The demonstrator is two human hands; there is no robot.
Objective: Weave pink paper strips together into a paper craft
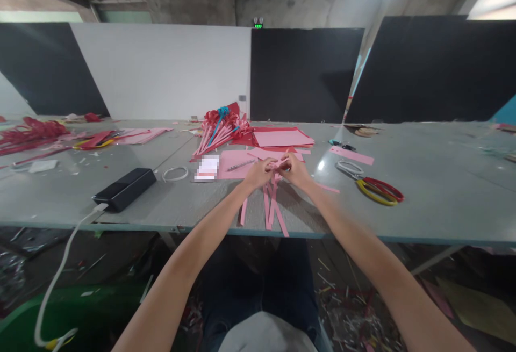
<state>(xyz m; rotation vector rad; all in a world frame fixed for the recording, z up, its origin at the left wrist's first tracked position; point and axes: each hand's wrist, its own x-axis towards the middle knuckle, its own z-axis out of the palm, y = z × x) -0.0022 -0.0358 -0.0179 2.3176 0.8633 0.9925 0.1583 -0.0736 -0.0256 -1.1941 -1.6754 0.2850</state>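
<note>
Pink paper strips are held at their upper ends just above the desk, near its front edge, and their loose ends are fanned out over the grey top down to that edge. The left hand and the right hand are pressed together, and the strips are pinched in the fingertips of both. Pink sheets are stacked just behind. Red-and-yellow scissors are seen to the right, and a black power bank well to the left.

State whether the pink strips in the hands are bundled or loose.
Bundled: the left hand and right hand pinch the pink strips together at top; lower ends fan across the table.
</note>
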